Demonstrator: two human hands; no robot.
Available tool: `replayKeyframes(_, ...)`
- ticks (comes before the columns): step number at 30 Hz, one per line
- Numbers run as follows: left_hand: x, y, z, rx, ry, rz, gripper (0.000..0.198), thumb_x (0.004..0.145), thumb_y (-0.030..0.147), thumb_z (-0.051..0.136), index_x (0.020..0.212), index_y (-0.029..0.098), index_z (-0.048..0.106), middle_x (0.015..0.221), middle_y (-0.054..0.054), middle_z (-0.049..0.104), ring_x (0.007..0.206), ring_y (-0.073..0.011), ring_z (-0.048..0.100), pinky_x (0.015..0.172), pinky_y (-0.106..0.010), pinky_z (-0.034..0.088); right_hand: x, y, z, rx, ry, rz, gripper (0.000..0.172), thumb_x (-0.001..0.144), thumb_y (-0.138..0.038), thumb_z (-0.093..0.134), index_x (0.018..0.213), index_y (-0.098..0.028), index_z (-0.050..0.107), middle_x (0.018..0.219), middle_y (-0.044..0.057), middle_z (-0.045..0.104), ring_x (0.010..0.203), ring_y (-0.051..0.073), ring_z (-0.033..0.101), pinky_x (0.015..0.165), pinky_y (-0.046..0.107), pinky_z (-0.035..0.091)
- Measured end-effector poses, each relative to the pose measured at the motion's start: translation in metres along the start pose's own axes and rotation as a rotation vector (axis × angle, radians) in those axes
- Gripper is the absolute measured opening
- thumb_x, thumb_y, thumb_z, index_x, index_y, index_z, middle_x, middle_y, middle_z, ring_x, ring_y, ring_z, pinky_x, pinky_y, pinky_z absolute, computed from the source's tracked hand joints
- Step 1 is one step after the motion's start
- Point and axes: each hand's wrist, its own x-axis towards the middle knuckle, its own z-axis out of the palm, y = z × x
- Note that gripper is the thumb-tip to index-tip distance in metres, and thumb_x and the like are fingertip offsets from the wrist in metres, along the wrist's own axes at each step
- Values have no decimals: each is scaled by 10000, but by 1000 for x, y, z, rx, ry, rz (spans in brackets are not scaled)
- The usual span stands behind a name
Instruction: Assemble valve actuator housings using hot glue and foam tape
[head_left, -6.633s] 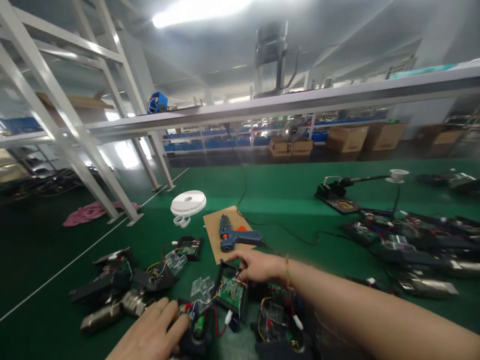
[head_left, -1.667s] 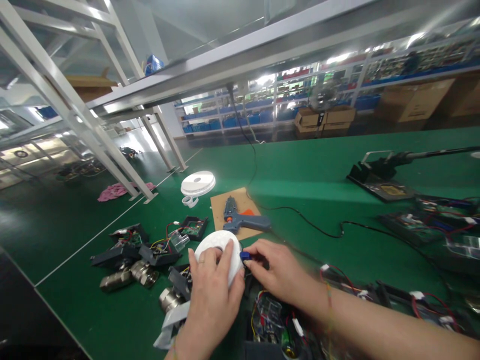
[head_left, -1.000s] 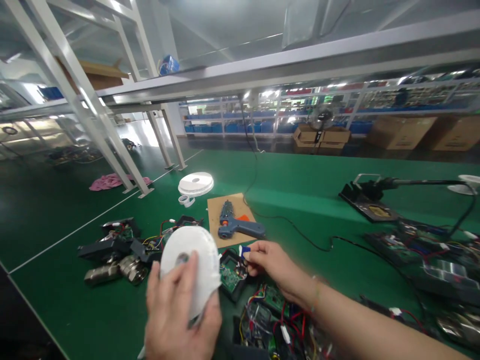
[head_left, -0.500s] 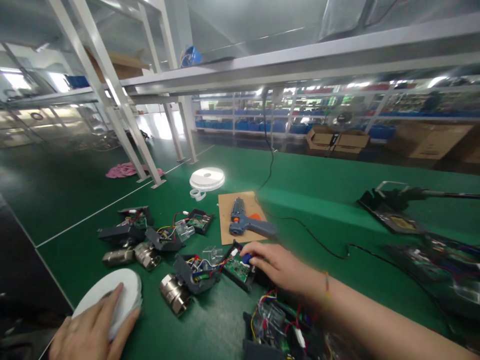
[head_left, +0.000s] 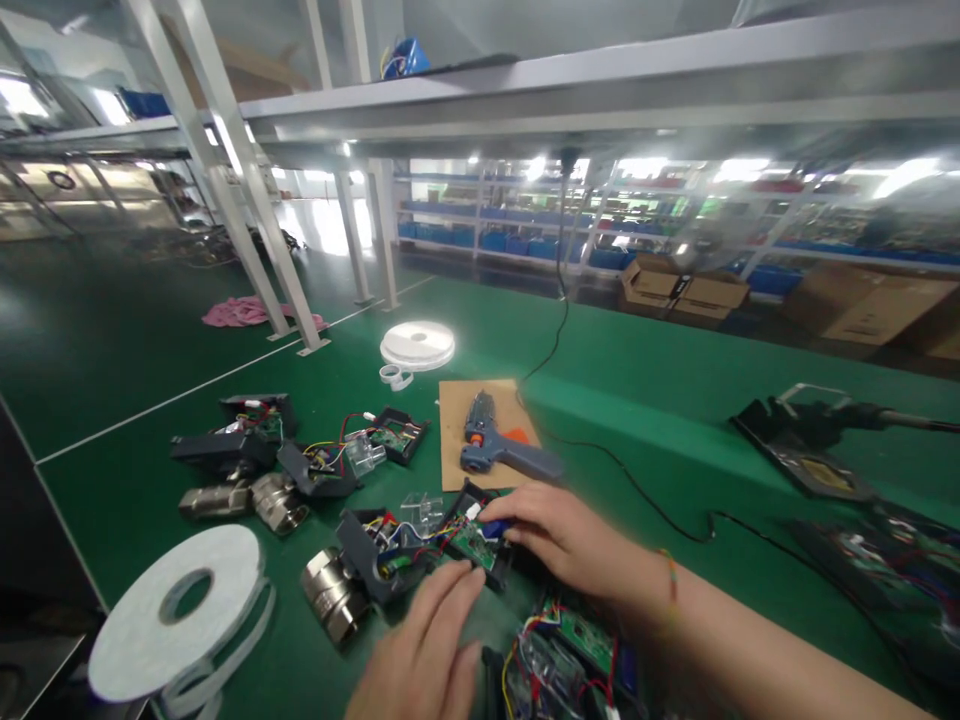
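My right hand (head_left: 559,530) pinches a small blue part (head_left: 495,530) at the edge of a green circuit board (head_left: 471,545) in a black housing. My left hand (head_left: 424,640), slightly blurred, reaches to the near side of that housing with fingers stretched out and nothing in them; whether it touches is unclear. Wires run from the board to a second dark housing (head_left: 375,560), beside a metal valve fitting (head_left: 334,595). At the lower left lies a roll of white tape (head_left: 176,610), its end hanging loose. More wired electronics (head_left: 555,655) sit below my right wrist.
A glue gun (head_left: 495,450) lies on a cardboard sheet (head_left: 454,410), its black cable crossing the green table. Several opened housings (head_left: 225,450) and fittings are at left. White rolls (head_left: 417,345) stand farther back. A dark tool (head_left: 810,430) and more boards lie right, under an overhead shelf (head_left: 637,90).
My left hand has left the white tape roll and moved right to the housing. My right hand stays at the board with the blue part. The view has shifted slightly.
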Motion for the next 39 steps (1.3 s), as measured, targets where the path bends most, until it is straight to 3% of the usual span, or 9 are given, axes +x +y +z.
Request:
replayKeyframes(3, 26, 2, 23, 7, -82, -77, 540, 913, 144, 468, 1449, 108, 411, 1362, -172, 653, 1185, -237, 691, 946, -319, 618, 0, 0, -3, 9, 0, 21, 231, 999, -124, 564, 1171, -228, 679, 1130, 54, 726, 1059, 208, 647, 956, 388, 513)
replayKeyframes(6, 22, -5, 31, 9, -70, -107, 537, 904, 127, 451, 1437, 113, 388, 1277, -165, 697, 1144, -238, 709, 939, -348, 626, 0, -1, -5, 27, -29, 44, 211, 1006, -131, 564, 1141, -212, 705, 1039, 53, 722, 967, 196, 659, 879, 346, 525)
replayKeyframes(12, -2, -7, 21, -63, -30, -137, 589, 909, 140, 488, 1467, 142, 298, 1247, -136, 703, 1109, -197, 715, 937, -287, 612, 2, -14, 0, 33, -152, 5, 223, 996, -122, 591, 1140, -227, 725, 958, 35, 702, 878, 186, 637, 777, 303, 485)
replayKeyframes(19, 3, -7, 18, -125, -45, -138, 640, 858, 148, 548, 1455, 155, 316, 1264, -136, 681, 1138, -209, 698, 946, -291, 605, 5, -19, 5, -113, -253, -30, 142, 969, -116, 600, 1023, -201, 701, 895, 40, 689, 827, 202, 589, 712, 314, 429)
replayKeyframes(24, 4, -9, 23, -97, -5, -82, 648, 835, 184, 555, 1441, 136, 331, 1237, -146, 699, 1115, -231, 712, 909, -309, 626, 9, -18, 8, -126, -290, -40, 139, 940, -80, 617, 975, -177, 711, 866, 44, 698, 821, 206, 592, 729, 324, 432)
replayKeyframes(29, -2, -12, 29, -50, -98, -110, 670, 900, 332, 639, 1466, 163, 322, 1290, -147, 686, 1163, -257, 697, 881, -326, 639, 7, -13, 14, -103, -310, -37, 139, 952, -93, 620, 960, -180, 728, 875, 46, 727, 828, 213, 598, 758, 338, 445)
replayKeyframes(34, 2, -13, 33, 46, -62, -77, 487, 1035, 480, 409, 1395, 152, 425, 1222, -124, 715, 1095, -226, 723, 858, -295, 636, -2, -10, 19, -96, -317, -62, 222, 971, -80, 552, 1025, -190, 737, 909, 49, 730, 865, 225, 576, 812, 372, 446)
replayKeyframes(39, 13, -10, 29, 103, 9, 23, 392, 1052, 462, 332, 1206, 181, 557, 1079, -104, 736, 935, -210, 753, 761, -281, 650, -6, -8, 16, -62, -322, -18, 195, 969, -121, 602, 1055, -210, 752, 1002, 59, 636, 946, 225, 554, 835, 357, 456)
